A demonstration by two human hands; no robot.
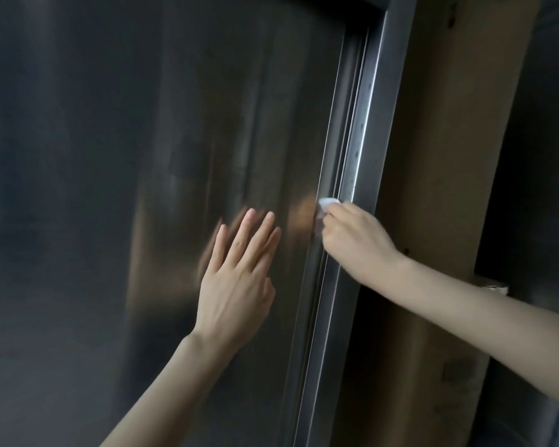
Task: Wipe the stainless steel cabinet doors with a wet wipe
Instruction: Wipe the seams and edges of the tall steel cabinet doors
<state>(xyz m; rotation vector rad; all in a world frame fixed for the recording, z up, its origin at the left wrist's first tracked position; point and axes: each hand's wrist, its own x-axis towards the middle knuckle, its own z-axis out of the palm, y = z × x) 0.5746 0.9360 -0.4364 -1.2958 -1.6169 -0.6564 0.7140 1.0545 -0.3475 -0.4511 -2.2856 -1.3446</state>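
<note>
A tall stainless steel cabinet door (142, 156) fills the left and middle of the head view, dull and streaky. My left hand (239, 272) lies flat against it with straight fingers spread upward. My right hand (352, 237) grips a small bunched white wet wipe (325, 208) and holds it against the door's right edge, where the door meets the steel frame (365, 156). Most of the wipe is hidden inside my fingers.
Right of the frame stands a tall brown cardboard-like panel (449, 156). Beyond it is a dark steel surface (542, 156) with a ledge at about wrist height. A narrow track with small holes runs up the frame.
</note>
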